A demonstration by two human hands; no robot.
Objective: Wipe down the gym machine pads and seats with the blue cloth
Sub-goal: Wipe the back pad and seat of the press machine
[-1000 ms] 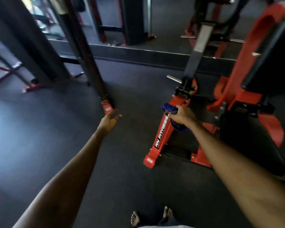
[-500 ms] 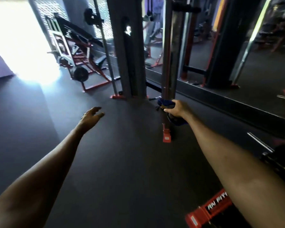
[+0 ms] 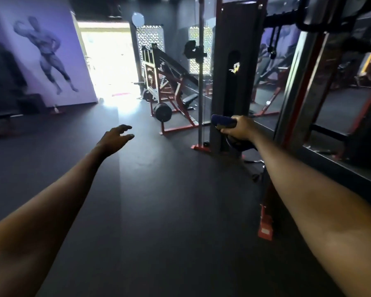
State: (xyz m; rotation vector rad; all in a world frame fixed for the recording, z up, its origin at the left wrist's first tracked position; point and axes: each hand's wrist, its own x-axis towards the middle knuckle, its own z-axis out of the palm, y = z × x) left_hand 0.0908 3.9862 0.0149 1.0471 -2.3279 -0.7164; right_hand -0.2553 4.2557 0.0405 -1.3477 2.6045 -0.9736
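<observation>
Cloth (image 3: 223, 121) bunched inside right hand (image 3: 240, 128) (left hand (image 3: 114, 139) empty).

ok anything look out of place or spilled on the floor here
Nothing stands out. The dark floor shows no spill or debris, only a streak of light from the doorway. The right hand grips the blue cloth; the left hand is empty, fingers spread.

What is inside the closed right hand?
The right hand grips a bunched blue cloth, which sticks out past the fingers; a darker fold hangs below. The part within the fist is hidden.
</observation>
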